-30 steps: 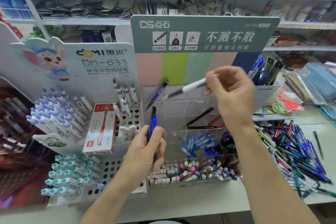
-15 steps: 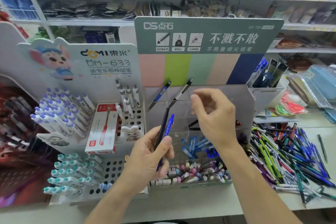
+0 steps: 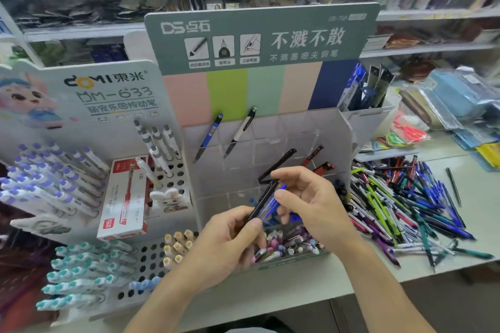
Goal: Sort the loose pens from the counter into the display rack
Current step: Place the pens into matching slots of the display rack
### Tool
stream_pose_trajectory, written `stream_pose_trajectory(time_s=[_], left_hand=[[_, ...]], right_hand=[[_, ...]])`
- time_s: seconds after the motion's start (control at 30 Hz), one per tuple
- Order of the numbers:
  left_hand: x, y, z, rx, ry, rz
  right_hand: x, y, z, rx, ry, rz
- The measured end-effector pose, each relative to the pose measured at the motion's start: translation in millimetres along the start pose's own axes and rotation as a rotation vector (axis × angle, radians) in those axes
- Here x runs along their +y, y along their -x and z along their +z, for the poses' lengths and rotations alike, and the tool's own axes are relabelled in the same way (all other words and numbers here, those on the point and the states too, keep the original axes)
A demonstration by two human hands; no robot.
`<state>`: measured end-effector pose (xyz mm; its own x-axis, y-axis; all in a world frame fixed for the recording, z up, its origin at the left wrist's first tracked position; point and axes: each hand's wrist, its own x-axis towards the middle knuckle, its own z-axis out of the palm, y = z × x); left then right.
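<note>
Shop shelves behind, the left hand point(image 3: 227, 240) grips two pens point(image 3: 266, 201) slanting up and far-right, tips meeting the right hand point(image 3: 311, 203) pinching them, near the display rack point(image 3: 270, 143).

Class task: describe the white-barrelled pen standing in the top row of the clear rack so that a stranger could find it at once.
Start at the green DS sign board; below it stands the clear display rack. Its top row holds two pens leaning tip down. The white-barrelled pen is the right one, with black ends, beside the blue pen.
</note>
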<state>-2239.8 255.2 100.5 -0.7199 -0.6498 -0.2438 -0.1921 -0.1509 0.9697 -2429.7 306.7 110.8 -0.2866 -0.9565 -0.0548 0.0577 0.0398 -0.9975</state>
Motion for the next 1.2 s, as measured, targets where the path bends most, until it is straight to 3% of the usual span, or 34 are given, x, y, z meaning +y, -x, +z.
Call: stream_pose_trajectory(time_s=[0.1, 0.27, 0.4, 0.57, 0.83, 0.93, 1.07, 1.2], left_hand=[[0.9, -6.5, 4.1, 0.052, -0.032, -0.009], [7.2, -24.8, 1.1, 0.319, -0.193, 0.084], [23.8, -52.3, 2.4, 0.413, -0.208, 0.214], [32.3, -96.1, 16.9, 0.456, -0.423, 0.374], [15.9, -124.8, 24.0, 0.413, -0.491, 0.306], [18.3, -113.1, 16.2, 0.374, -0.57, 0.255], [20.5, -67.7, 0.3, 0.484, -0.659, 0.415], [-5.0, -11.8, -9.2, 0.536, -0.646, 0.337]], right_hand=[[-3.9, 4.5, -14.7, 0.123, -0.037, -0.012], [-19.1, 9.0, -53.8, 0.54, -0.002, -0.205], [-13.3, 12.5, -60.9, 0.669, 0.063, -0.24], [1.3, 17.5, -57.0, 0.683, 0.086, -0.209], [11.3, 25.3, -56.7, 0.697, 0.136, -0.202], [12.3, 27.8, -49.9, 0.663, 0.158, -0.201], [16.4, 32.3, -30.9, 0.592, 0.121, -0.202], [34.2, 32.2, 10.1, 0.439, 0.114, -0.173]])
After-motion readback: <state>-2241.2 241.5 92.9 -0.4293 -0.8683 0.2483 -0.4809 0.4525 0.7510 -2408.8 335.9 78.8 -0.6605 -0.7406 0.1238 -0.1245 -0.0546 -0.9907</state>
